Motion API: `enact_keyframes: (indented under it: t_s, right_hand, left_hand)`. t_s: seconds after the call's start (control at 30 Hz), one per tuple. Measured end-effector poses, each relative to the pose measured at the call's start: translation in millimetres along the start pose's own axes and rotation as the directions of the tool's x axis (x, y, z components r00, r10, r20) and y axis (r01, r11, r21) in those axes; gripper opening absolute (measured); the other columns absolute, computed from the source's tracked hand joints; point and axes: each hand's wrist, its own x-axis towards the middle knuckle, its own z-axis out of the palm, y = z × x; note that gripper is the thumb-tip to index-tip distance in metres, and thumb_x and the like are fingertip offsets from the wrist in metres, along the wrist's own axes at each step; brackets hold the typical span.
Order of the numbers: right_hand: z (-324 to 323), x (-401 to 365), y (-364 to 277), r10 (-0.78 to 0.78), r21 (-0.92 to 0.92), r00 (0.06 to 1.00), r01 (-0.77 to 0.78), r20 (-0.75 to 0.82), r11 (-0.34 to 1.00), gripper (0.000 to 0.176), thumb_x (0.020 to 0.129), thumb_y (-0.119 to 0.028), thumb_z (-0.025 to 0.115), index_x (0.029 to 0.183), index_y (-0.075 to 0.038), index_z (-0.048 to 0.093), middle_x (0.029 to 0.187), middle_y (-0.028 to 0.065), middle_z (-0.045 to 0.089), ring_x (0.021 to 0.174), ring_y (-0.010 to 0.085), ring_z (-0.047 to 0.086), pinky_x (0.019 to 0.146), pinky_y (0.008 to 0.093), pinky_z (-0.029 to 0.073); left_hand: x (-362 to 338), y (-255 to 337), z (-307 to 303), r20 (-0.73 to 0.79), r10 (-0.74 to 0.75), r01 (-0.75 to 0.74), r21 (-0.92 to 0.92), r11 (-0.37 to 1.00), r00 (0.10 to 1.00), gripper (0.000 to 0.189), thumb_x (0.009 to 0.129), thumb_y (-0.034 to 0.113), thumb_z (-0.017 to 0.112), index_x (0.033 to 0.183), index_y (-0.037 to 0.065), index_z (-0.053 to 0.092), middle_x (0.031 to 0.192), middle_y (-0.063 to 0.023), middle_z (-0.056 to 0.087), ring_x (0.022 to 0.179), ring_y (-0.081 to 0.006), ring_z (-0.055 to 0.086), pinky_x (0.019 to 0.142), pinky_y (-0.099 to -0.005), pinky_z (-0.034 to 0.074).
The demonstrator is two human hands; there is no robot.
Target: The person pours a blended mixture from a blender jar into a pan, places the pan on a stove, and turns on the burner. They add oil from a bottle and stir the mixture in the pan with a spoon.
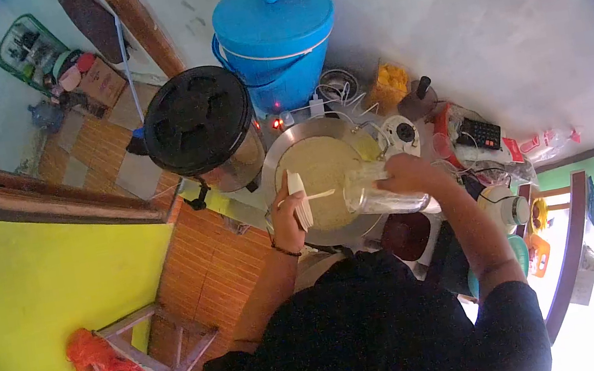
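A wide metal pan [318,174] with a pale beige content stands on the counter. Over its left edge, my left hand [288,222] is closed around a white stack [299,199] that looks like paper or thin cups, with a thin pale stick [318,195] pointing right from it. My right hand [412,173] grips a clear container [372,191], tilted on its side over the pan's right part. Whether anything is inside the container cannot be made out.
A blue lidded bucket [278,41] and a black-lidded dispenser [201,127] stand behind the pan. To the right are a dark red bowl [406,236], a calculator [481,133], cables and a white jug [504,208]. A stool [157,332] is at lower left.
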Motion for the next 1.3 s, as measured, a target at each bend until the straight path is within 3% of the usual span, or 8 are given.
enact_keyframes:
  t_s: [0.17,0.27,0.47,0.77,0.97,1.13,1.27,1.3]
  right_hand:
    - [-5.7,-47.0,29.5,-0.023,0.366,0.972,0.109,-0.233,0.924,0.051,0.086,-0.045,0.058,0.069,0.003,0.062,0.061,0.0129,0.059,0.055,0.0238,0.055,0.054,0.0388,0.041]
    - [1.6,-68.3,36.5,0.254,0.642,0.940,-0.051,-0.228,0.765,0.045,0.090,-0.033,0.056,0.063,0.004,0.057,0.052,0.0059,0.052,0.051,0.0164,0.050,0.049,0.0358,0.037]
    - [54.7,-82.5,51.3,0.413,0.872,0.810,0.227,-0.417,0.434,0.039,0.088,-0.021,0.059,0.054,-0.003,0.050,0.052,-0.0010,0.047,0.049,0.0079,0.041,0.046,0.0286,0.029]
    - [97.0,-104.1,64.0,0.711,0.860,0.570,0.501,-0.412,0.096,0.034,0.085,-0.014,0.061,0.054,-0.004,0.051,0.052,-0.0016,0.045,0.046,0.0071,0.036,0.044,0.0269,0.026]
    - [103.8,-114.9,74.7,0.770,0.762,0.453,0.644,-0.450,0.066,0.027,0.083,-0.011,0.051,0.057,-0.006,0.053,0.053,-0.0014,0.048,0.043,0.0072,0.038,0.041,0.0236,0.028]
    - [77.0,-110.5,100.9,0.909,0.707,0.347,0.702,-0.231,-0.088,0.022,0.084,-0.013,0.053,0.063,-0.007,0.056,0.053,-0.0030,0.046,0.042,0.0071,0.037,0.041,0.0237,0.028]
    - [39.0,-89.3,116.6,0.977,0.598,0.213,0.783,0.002,-0.171,0.026,0.086,-0.015,0.055,0.061,-0.012,0.050,0.050,-0.0046,0.040,0.041,0.0069,0.035,0.041,0.0244,0.028]
    - [35.7,-84.7,126.7,0.968,0.624,0.248,0.763,-0.039,-0.170,0.029,0.086,-0.015,0.054,0.058,-0.014,0.045,0.048,-0.0049,0.037,0.040,0.0069,0.033,0.039,0.0250,0.026]
  left_hand:
    - [1.2,18.7,9.0,0.044,0.069,-0.065,-0.088,0.994,0.997,0.070,0.078,0.018,0.051,0.142,-0.002,0.031,0.133,-0.0132,0.046,0.120,-0.0227,0.047,0.101,-0.0312,0.036]
    - [-4.9,35.1,28.3,0.076,0.068,-0.062,-0.085,0.994,0.995,0.074,0.075,0.026,0.053,0.140,-0.004,0.033,0.130,-0.0140,0.049,0.121,-0.0226,0.047,0.102,-0.0317,0.036]
    - [-3.2,50.7,50.8,0.306,0.228,-0.220,-0.062,0.974,0.924,0.080,0.074,0.031,0.059,0.139,-0.007,0.033,0.137,-0.0173,0.044,0.127,-0.0243,0.043,0.106,-0.0337,0.031]
    - [6.6,54.5,88.0,0.544,0.053,-0.072,0.014,0.997,0.837,0.090,0.070,0.034,0.063,0.141,-0.006,0.027,0.142,-0.0202,0.038,0.131,-0.0256,0.038,0.109,-0.0351,0.028]
    - [9.4,50.1,120.9,0.538,0.015,0.061,-0.123,0.991,0.843,0.090,0.068,0.037,0.059,0.142,-0.002,0.025,0.141,-0.0220,0.037,0.129,-0.0338,0.039,0.108,-0.0446,0.030]
    - [23.9,45.9,149.2,0.511,0.031,0.054,-0.152,0.987,0.859,0.090,0.068,0.044,0.055,0.142,0.002,0.027,0.144,-0.0124,0.034,0.136,-0.0370,0.027,0.110,-0.0576,0.024]
    - [49.7,39.9,170.7,0.510,0.046,0.057,-0.185,0.981,0.859,0.088,0.068,0.043,0.056,0.142,0.004,0.028,0.142,-0.0169,0.036,0.135,-0.0359,0.029,0.110,-0.0549,0.025]
    - [55.0,39.5,178.4,0.508,0.054,0.054,-0.195,0.979,0.860,0.087,0.069,0.042,0.057,0.142,0.005,0.028,0.141,-0.0207,0.036,0.133,-0.0363,0.032,0.110,-0.0526,0.027]
